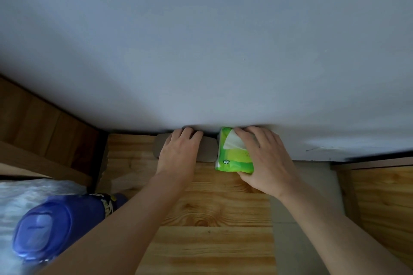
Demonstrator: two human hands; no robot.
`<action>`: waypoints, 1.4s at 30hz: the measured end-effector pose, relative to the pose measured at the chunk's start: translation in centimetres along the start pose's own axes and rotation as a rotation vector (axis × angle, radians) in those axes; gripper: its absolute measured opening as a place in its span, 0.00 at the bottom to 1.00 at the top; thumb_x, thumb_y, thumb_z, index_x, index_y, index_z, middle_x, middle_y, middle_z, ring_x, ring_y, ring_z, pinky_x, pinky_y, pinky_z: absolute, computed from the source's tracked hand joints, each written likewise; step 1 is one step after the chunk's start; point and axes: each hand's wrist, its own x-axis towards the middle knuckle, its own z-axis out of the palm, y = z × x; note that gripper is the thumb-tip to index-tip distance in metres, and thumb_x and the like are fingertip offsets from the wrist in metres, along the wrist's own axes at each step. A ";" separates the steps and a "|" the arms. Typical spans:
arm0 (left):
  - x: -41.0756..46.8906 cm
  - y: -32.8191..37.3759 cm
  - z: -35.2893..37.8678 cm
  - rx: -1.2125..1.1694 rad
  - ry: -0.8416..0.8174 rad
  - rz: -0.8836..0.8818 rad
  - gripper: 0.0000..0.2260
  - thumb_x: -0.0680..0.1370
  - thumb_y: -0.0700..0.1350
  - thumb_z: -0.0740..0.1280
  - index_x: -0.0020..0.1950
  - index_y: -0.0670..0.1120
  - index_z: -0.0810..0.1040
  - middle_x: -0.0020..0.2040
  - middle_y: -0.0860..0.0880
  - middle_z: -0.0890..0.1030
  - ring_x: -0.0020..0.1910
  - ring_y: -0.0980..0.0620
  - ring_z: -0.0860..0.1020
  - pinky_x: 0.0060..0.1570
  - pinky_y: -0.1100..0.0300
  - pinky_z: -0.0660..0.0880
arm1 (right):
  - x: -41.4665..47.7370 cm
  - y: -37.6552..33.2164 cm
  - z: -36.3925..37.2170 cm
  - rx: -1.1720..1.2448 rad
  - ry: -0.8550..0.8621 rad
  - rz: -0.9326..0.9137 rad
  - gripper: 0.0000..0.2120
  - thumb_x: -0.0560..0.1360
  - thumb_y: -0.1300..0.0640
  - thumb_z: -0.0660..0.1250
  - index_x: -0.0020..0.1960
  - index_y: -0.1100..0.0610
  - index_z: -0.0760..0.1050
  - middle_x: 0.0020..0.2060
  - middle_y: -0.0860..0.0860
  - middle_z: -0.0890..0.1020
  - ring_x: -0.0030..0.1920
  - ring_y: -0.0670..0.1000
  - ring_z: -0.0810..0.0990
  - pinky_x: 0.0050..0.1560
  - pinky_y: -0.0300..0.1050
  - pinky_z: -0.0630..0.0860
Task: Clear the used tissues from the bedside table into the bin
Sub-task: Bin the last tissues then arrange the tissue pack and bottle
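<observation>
Right grip (pixel 266 158): closed on the green tissue pack (pixel 232 158), thumb at the near end, fingers over the far end by the wall (pixel 201 51). A white tissue (pixel 232 142) stands out of the pack's slot.

Left grip (pixel 178 152): laid over a grey flat object (pixel 209 149), fingertips bent over its far edge. Cannot tell if it is clamped or only pressed. Grey object and pack touch, both at the back of the tabletop (pixel 212 219).

Used tissues: none plainly visible on the bare wood. If any are here, they are under my hands or behind these two things. Bin: not in view.

Risks, as I judge them:
- Binning the wrong thing. The tissue in the slot looks fresh, and the pack is not rubbish.
- Squeezing the soft pack could push more sheets out, or the loose one could snag and tear on my fingers.
- Anything nudged backward may drop into the dark gap at the wall.
- Both hands are occupied, so neither is free to pick up a tissue.

Around:
- A blue bottle (pixel 55 225) lies on the bed (pixel 13 196), just beside my left forearm. An elbow swing could knock it.
- Wooden furniture (pixel 380 196) stands to the right, apart from the table.
</observation>
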 end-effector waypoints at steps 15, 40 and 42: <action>-5.5 -0.8 -5.5 0.041 0.133 -0.019 0.34 0.72 0.39 0.72 0.76 0.50 0.64 0.76 0.49 0.67 0.76 0.46 0.61 0.75 0.52 0.56 | -0.3 -5.6 -5.8 0.046 0.226 -0.050 0.37 0.75 0.33 0.64 0.75 0.56 0.67 0.71 0.53 0.70 0.74 0.55 0.67 0.74 0.54 0.64; -26.4 -9.3 -19.5 -0.322 0.713 -0.102 0.31 0.71 0.49 0.75 0.72 0.42 0.71 0.70 0.48 0.74 0.72 0.51 0.70 0.70 0.53 0.67 | 0.3 -24.7 -8.2 0.554 0.195 -0.286 0.36 0.76 0.37 0.68 0.75 0.59 0.66 0.68 0.53 0.74 0.69 0.52 0.72 0.68 0.51 0.72; -27.7 -9.2 -17.6 -0.336 0.745 -0.154 0.31 0.71 0.49 0.75 0.72 0.41 0.70 0.71 0.48 0.73 0.72 0.50 0.70 0.69 0.53 0.67 | 0.1 -25.7 -7.5 0.596 0.161 -0.294 0.39 0.75 0.35 0.67 0.76 0.59 0.65 0.70 0.53 0.73 0.71 0.51 0.71 0.70 0.50 0.71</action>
